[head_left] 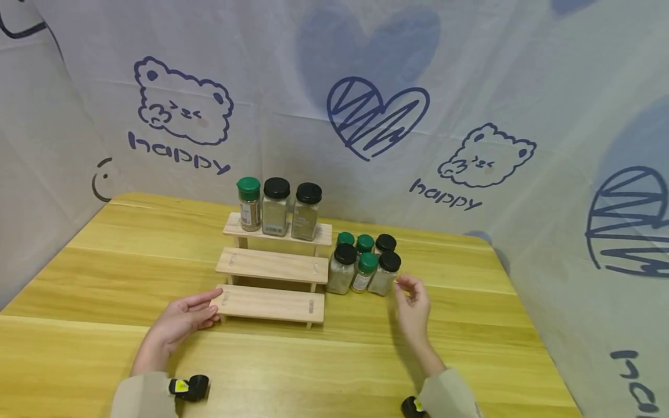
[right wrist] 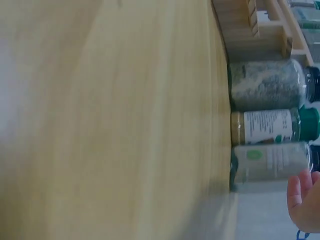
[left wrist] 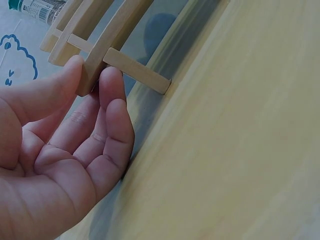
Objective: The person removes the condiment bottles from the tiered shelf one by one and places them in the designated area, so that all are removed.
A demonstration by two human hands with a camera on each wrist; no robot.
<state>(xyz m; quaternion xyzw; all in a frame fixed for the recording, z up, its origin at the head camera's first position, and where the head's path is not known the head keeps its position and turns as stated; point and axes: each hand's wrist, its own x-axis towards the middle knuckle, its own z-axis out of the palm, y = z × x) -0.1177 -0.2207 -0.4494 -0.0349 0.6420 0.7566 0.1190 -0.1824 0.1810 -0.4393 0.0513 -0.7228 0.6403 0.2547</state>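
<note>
A three-step wooden spice rack [head_left: 269,264] stands on the table. My left hand [head_left: 183,318] pinches the left end of its lowest shelf; in the left wrist view the thumb lies on one side of the board [left wrist: 95,70], fingers on the other. On the top step stand a green-lidded jar [head_left: 250,204] and two black-lidded jars [head_left: 275,208]. To the right of the rack, several spice jars [head_left: 341,273] are grouped in two rows. My right hand [head_left: 414,307], fingers loosely bent and holding nothing, is at the right side of the front black-lidded jar [head_left: 385,276].
The yellow wood-grain table [head_left: 261,371] extends in front of the rack and to both sides. Behind it hangs a pale curtain [head_left: 282,145] with bear and heart drawings. The two lower rack steps bear no jars.
</note>
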